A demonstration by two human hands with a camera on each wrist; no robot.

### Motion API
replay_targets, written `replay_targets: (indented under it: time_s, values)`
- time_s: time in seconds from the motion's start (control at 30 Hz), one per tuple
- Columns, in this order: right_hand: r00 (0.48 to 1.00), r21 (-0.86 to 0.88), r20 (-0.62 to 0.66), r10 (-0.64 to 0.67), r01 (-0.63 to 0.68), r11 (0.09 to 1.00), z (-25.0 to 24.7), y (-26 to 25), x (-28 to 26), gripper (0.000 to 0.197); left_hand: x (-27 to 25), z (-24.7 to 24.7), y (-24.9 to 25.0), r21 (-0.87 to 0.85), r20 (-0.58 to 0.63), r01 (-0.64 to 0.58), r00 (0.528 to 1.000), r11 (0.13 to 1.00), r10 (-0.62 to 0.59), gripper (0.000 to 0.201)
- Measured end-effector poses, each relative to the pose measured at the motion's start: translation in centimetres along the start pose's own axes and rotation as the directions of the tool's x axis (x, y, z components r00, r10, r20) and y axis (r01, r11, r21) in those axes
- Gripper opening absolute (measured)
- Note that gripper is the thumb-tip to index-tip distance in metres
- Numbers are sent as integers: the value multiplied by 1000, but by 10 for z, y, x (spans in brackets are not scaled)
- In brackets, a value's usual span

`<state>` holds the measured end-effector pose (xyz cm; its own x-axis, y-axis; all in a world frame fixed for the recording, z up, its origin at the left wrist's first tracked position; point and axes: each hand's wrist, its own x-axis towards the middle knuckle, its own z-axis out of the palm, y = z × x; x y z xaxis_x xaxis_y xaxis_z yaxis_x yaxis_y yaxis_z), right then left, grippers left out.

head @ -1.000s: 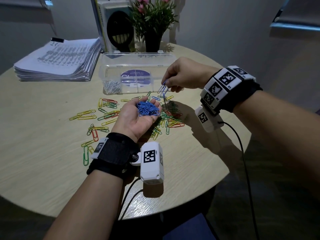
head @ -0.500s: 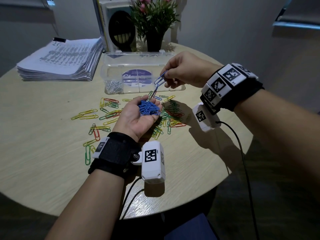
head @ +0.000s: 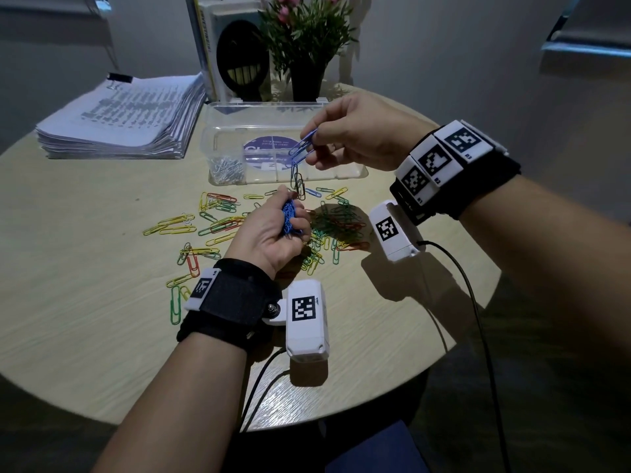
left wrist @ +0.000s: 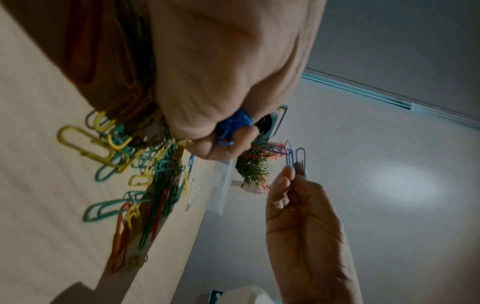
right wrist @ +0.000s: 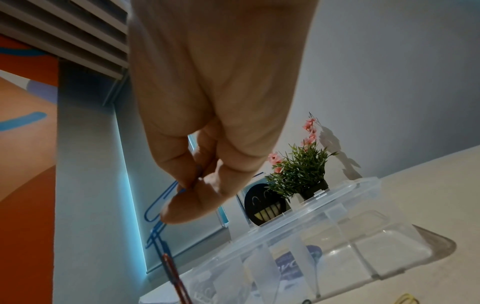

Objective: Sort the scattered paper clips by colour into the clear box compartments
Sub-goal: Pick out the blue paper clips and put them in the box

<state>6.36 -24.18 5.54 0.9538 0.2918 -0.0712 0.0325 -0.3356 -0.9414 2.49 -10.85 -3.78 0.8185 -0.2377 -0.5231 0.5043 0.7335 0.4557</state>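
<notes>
Blue paper clips [head: 302,146], linked together, are pinched between thumb and fingertips of the right hand [head: 355,133], raised above the clear box [head: 338,172]; darker clips [head: 297,184], one seen as red in the right wrist view, dangle from them in a chain down to the left hand [head: 269,233]. A bunch of blue clips [head: 290,220] is gripped in the left hand's curled fingers, held just above the table [head: 85,319]. Yellow, green and red clips [head: 218,227] are scattered on the light wood around and under both hands. Silver clips [head: 227,169] are noted in the box's left compartment; the other compartments appear clear. Behind the box, a paper stack [head: 126,121], a potted plant [head: 307,46] and a smiling-face item [head: 244,63] are seen.
</notes>
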Motion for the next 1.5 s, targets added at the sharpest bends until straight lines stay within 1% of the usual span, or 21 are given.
replay_targets:
  time_s: [0.07,0.17,0.37,0.6,0.77,0.83,0.93,1.03,1.13,1.2,1.27,1.37,1.5]
  values:
    - [1000,13,-11,-14,14,1000,1,-2,0,20,-1,0,0,-5,13,11,1000,1000,-11,23]
    - [999,32,-26,-30,31,999,2,-4,0,19,-3,0,1,-26,63,18,998,999,-17,22]
    - [998,148,-55,-29,37,988,1,-4,0,18,-6,0,0,-20,148,38,988,999,-34,23]
    - [997,88,-83,-3,10,996,-3,3,-1,19,-3,-2,2,-100,162,10,987,995,6,23]
    - [992,59,-126,24,-17,998,-7,9,0,21,-4,-3,2,-63,142,-13,990,998,22,18]
    - [990,5,-137,36,-36,999,-8,10,1,20,-5,-2,1,-45,136,-23,990,999,29,16]
    - [989,-121,-120,89,-103,987,-8,14,2,14,-5,-1,1,-26,124,-45,991,999,48,15]
    - [984,-150,-76,159,-169,974,-8,17,1,7,-6,0,1,-7,112,-61,992,998,61,14]
    - [981,-120,-49,186,-191,974,-6,18,0,9,-6,0,1,7,93,-65,994,998,64,14]
    - [977,-126,-64,205,-212,969,-7,19,0,12,-5,0,1,29,73,-56,996,998,53,15]
    - [972,-205,-87,220,-234,951,-9,20,0,16,-6,1,0,69,67,-51,997,996,47,15]
    - [968,-366,-104,230,-252,896,-12,23,1,17,-6,1,-1,111,74,-54,996,992,46,10]
    - [969,-399,-104,225,-248,883,-13,25,2,18,-6,0,-1,81,82,-49,996,995,43,10]
